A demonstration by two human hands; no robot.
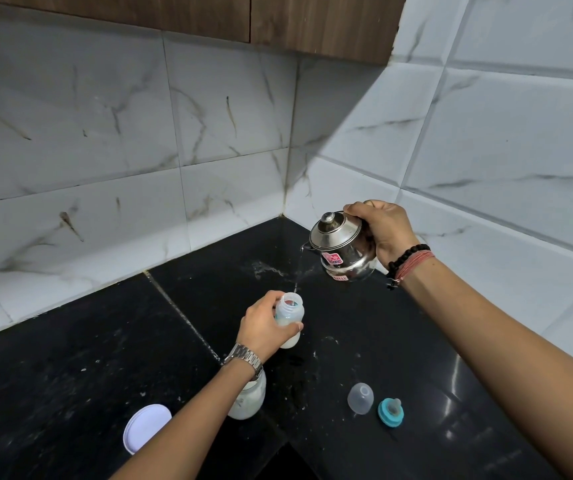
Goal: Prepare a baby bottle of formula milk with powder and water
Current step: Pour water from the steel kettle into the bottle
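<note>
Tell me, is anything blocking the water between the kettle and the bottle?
Nothing visible is. The right hand tips the kettle, and a thin stream falls through open air to the open mouth of the bottle, which the left hand holds. The teat lies off on the counter.

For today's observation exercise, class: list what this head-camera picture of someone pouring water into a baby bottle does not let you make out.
1. Head view: the water level in the baby bottle, wrapped by the left hand.
2. The kettle handle, covered by the right hand.
3. The powder jar, partly behind the left forearm.
4. The kettle's red label, too small to read.
</note>
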